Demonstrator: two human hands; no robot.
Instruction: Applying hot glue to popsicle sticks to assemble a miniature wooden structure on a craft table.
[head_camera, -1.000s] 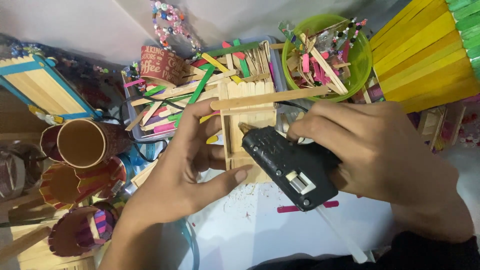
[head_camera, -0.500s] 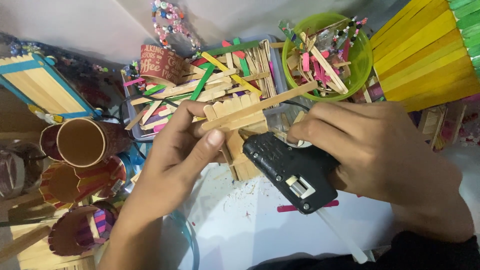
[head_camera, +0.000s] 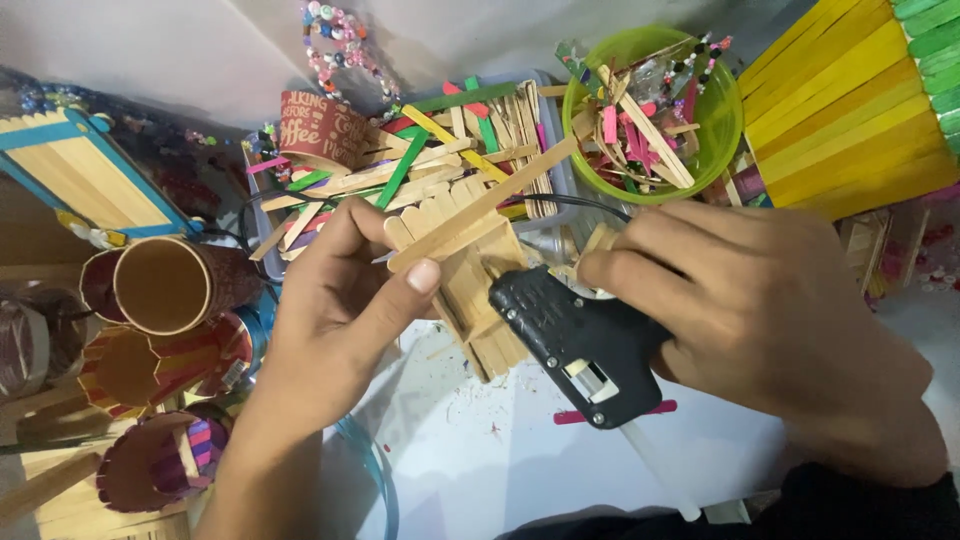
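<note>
My left hand (head_camera: 335, 300) grips a small panel of plain wooden craft sticks (head_camera: 470, 290), thumb on its top edge, with one long stick (head_camera: 500, 195) lying diagonally across it. My right hand (head_camera: 760, 320) holds a black glue gun (head_camera: 580, 345), its nozzle end pointing toward the panel's right side and a clear glue stick (head_camera: 655, 470) jutting out behind. The nozzle tip is hidden behind the gun body and my fingers.
A clear tray of coloured and plain craft sticks (head_camera: 440, 150) lies behind the panel. A green bowl (head_camera: 720, 150) holds more sticks and beads. A yellow-and-green stick structure (head_camera: 860, 100) stands at right. Paper cups (head_camera: 160, 285) and stick-covered holders (head_camera: 150, 460) crowd the left.
My left hand has tilted the stick panel, so the long stick now slants up to the right. The glue gun has shifted slightly lower and closer to the panel.
</note>
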